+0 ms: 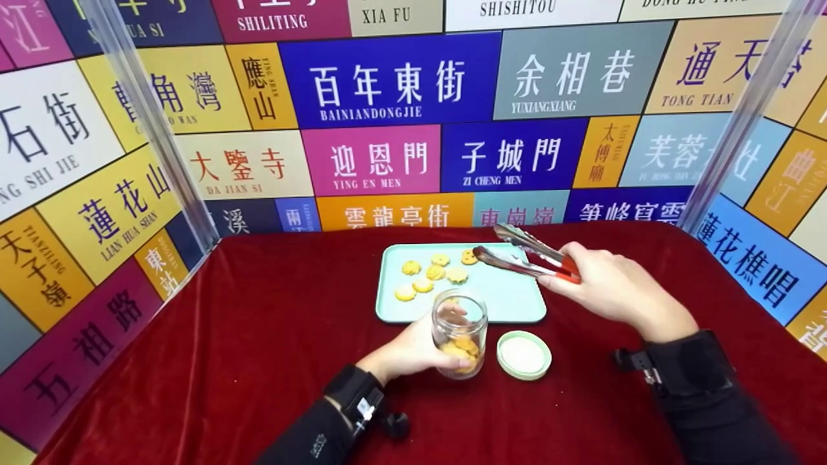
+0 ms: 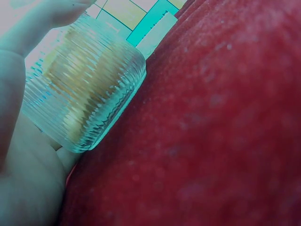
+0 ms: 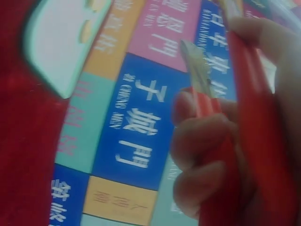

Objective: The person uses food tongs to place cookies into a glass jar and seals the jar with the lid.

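Note:
My left hand [image 1: 417,345] grips a clear ribbed glass jar [image 1: 460,332] with several cookies [image 1: 460,351] in its lower part. In the left wrist view the thumb and palm wrap the jar [image 2: 89,84]. My right hand [image 1: 610,284] holds metal tongs [image 1: 526,252] by their red handles [image 3: 256,103], the arms spread apart. The tong tips reach over the right part of a pale green tray [image 1: 510,303], one of them right at a round cookie [image 1: 469,256]. Several more cookies [image 1: 436,271] lie on the tray's left and middle.
A round pale green lid [image 1: 524,355] lies just right of the jar. Dark red cloth [image 1: 291,336] covers the table. Behind it stands a wall of coloured name panels [image 1: 387,84], with clear upright posts [image 1: 743,116] at the table's far corners.

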{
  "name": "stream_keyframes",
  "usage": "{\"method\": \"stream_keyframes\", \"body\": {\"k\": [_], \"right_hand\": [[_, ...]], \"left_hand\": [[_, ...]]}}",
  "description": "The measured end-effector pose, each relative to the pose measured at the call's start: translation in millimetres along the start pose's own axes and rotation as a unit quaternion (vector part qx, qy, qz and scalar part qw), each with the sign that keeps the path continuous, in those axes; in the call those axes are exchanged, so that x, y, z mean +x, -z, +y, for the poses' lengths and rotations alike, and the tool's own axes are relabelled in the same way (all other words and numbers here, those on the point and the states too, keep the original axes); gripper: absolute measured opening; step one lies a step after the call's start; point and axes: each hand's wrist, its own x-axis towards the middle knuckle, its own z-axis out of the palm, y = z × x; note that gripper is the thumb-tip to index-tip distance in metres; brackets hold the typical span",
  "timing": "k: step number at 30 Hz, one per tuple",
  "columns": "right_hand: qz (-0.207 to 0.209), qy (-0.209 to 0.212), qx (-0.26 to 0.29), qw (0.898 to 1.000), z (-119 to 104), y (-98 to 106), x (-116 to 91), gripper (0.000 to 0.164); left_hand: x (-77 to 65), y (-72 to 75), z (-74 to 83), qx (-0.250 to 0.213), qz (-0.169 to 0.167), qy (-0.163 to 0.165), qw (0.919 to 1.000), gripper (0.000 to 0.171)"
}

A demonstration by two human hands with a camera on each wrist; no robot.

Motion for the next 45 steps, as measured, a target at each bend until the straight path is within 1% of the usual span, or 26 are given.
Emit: {"method": "stream_keyframes", "body": {"k": [5,11,15,18,22,28,32,35,41,45], "right_hand": [[-0.009,0.011,-0.004,1.000,9,-22,8,0.077],[-0.024,0.016,-0.023,0.999,8,-42,21,0.071],[-0.047,0.033,-0.038,0.998,3,-52,35,0.064],[-0.058,0.043,-0.053,0.996,0,-58,46,0.061],[-0.070,0.043,-0.073,0.994,-2,-63,57,0.061],[-0.104,0.036,-0.107,0.988,-8,-71,66,0.065],[-0.115,0.032,-0.119,0.986,-15,-76,71,0.066],[-0.118,0.027,-0.124,0.985,-20,-79,75,0.069],[-0.128,0.016,-0.132,0.983,-29,-86,83,0.082],[-0.138,0.005,-0.137,0.981,-35,-89,85,0.083]], "left_hand": [[0.6,-0.4,-2.0,-0.004,0.001,0.000,1.0000,0.082],[1.9,-2.9,-2.0,0.002,-0.003,-0.008,1.0000,0.084],[-0.4,-2.5,-2.3,0.000,0.004,-0.002,1.0000,0.081],[-1.1,-1.5,-2.0,-0.002,0.006,-0.002,1.0000,0.081],[0.2,-1.5,-1.3,-0.007,-0.001,-0.006,1.0000,0.084],[2.2,-2.3,-1.7,-0.005,-0.007,-0.009,0.9999,0.084],[2.1,-1.6,-1.6,-0.002,-0.005,-0.006,1.0000,0.083],[1.9,-0.7,-1.0,0.000,-0.003,-0.005,1.0000,0.083],[1.7,0.7,-0.3,0.006,-0.009,-0.009,0.9999,0.085],[1.6,1.2,-0.6,0.004,-0.011,-0.010,0.9999,0.085]]}}
